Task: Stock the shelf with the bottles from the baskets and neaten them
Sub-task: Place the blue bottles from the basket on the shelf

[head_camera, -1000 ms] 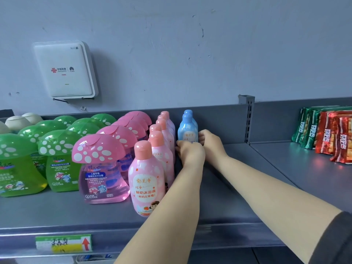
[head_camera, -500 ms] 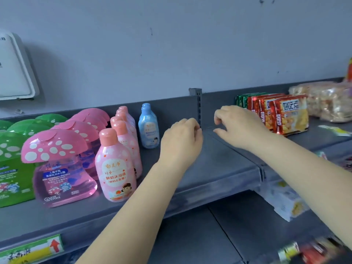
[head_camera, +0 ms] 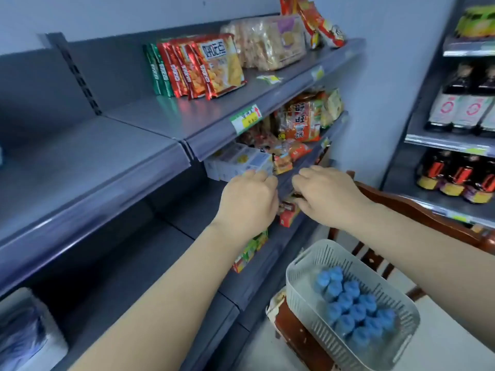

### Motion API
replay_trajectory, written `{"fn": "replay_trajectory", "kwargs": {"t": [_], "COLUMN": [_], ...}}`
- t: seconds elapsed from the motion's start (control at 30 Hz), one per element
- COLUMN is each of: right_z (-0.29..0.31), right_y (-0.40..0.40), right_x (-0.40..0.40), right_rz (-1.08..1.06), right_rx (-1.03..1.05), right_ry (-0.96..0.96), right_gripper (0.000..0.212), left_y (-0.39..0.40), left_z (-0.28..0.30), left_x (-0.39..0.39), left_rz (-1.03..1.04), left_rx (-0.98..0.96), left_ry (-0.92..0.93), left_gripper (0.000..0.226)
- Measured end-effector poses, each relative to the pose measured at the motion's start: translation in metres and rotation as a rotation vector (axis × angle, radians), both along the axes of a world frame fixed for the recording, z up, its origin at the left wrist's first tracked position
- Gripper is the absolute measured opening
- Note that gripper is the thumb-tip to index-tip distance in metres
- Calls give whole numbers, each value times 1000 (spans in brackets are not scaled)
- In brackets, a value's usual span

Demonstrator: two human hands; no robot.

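A pale grey slotted basket (head_camera: pixel 302 266) sits on a wooden chair at the lower right. It holds several bottles with blue caps (head_camera: pixel 351 306), standing upright and packed together. My left hand (head_camera: pixel 249 202) and my right hand (head_camera: pixel 326 194) hang in the air side by side in front of the shelves, above and left of the basket. Both have loosely curled fingers and hold nothing. The grey upper shelf (head_camera: pixel 88 167) at the left is bare where I see it. The bottles placed on it are out of view.
Snack packets (head_camera: pixel 203 68) stand on the upper shelf to the right, with more snacks (head_camera: pixel 302 121) on the shelves below. The wooden chair (head_camera: pixel 417 210) stands under the basket. Dark bottles (head_camera: pixel 460 108) fill a second shelf unit at the far right.
My view has swung right and down, away from the pink and blue bottles on the shelf. Both hands have left the blue bottle and moved right, empty, toward the basket.
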State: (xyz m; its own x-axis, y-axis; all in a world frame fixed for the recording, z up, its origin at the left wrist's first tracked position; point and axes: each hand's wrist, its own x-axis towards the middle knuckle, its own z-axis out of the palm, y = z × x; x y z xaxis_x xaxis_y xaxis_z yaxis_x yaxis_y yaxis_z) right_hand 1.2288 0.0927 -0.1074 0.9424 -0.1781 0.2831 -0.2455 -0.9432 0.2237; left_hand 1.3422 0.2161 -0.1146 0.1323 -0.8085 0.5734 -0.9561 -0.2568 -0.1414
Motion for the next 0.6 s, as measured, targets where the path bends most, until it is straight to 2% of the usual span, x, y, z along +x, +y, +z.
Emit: {"fn": "replay_trajectory", "kwargs": {"t": [0.13, 0.23, 0.3, 0.47, 0.6], "right_z": [-49, -84, -114, -195, -273], "right_y": [-33, -54, -68, -90, -100], "right_x": [-51, -81, -93, -109, -114], "right_rz": [-60, -182, -265, -400, -482], "right_rx": [122, 236, 295, 547, 690], "right_ry": [39, 127, 193, 275, 340], "right_gripper": [33, 20, 23, 29, 27], "left_y": [-46, -76, -92, -121, -142], "left_z": [-53, -91, -123, -208, -280], "left_x": [-35, -61, -72, -83, -85], "left_rz": [-102, -154, -107, -79, -19], "left_rx": [153, 299, 435, 593, 812], "left_ry": [111, 207, 291, 535, 628], "left_gripper": [12, 8, 14, 21, 27]}}
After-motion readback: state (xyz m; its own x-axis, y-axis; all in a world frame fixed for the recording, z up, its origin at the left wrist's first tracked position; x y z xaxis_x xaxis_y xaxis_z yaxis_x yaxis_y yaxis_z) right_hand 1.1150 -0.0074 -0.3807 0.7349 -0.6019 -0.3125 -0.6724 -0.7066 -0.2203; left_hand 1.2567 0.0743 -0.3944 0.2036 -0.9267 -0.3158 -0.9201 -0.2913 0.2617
